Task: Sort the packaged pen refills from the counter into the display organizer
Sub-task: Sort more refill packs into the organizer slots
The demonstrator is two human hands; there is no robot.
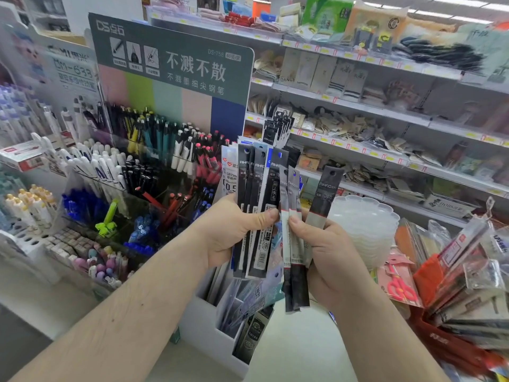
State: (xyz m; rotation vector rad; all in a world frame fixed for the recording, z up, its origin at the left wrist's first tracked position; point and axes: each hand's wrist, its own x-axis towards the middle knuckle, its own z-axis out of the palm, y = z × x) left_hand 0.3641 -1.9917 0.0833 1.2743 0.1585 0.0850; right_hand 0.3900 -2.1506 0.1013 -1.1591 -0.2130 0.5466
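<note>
My left hand grips a fanned bunch of packaged pen refills, mostly black sleeves with one white and red pack at the left. My right hand holds three more black and grey refill packs upright, its thumb pressed on their fronts, right beside the left bunch. Below both hands stands the white display organizer, its slots holding several refill packs. A further stack of dark refill packs rises behind the ones I hold.
A pen display rack with a green sign fills the left. Store shelves of goods run along the back right. A clear scalloped container and piles of packaged stationery sit at the right on the white counter.
</note>
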